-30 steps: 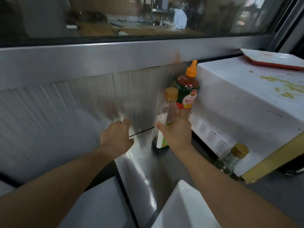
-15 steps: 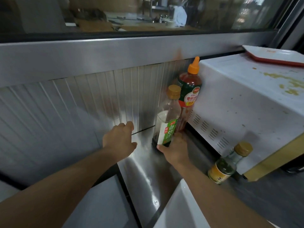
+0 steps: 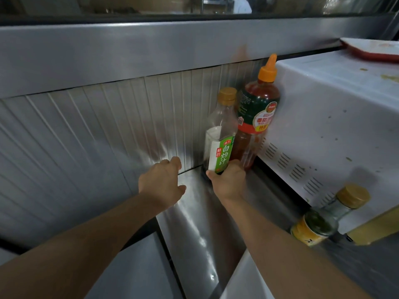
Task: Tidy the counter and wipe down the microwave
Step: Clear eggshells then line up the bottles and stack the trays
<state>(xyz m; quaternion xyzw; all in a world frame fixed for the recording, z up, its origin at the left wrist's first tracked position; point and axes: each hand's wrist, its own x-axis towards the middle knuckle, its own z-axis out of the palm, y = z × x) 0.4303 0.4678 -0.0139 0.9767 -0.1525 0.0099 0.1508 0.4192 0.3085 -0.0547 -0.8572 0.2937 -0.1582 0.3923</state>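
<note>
Now right hand [image 3: 228,182] gripping green-label bottle [image 3: 220,137] (base), beside ketchup bottle [image 3: 257,108], left hand [image 3: 162,184] loose, apart.

Right hand [image 3: 228,182] round green-labelled bottle [image 3: 220,137] beside ketchup bottle [image 3: 257,111], against white microwave [image 3: 336,117].

One head-worn camera looks forward and down, close over both hands, the microwave [image 3: 328,117] off to their right.

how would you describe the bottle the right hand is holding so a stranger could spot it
Find the white microwave; two bottles stand at its left side. The right hand grips the nearer, clear bottle. It has a tan cap and green label, unlike the red sauce bottle with its orange nozzle.
</note>
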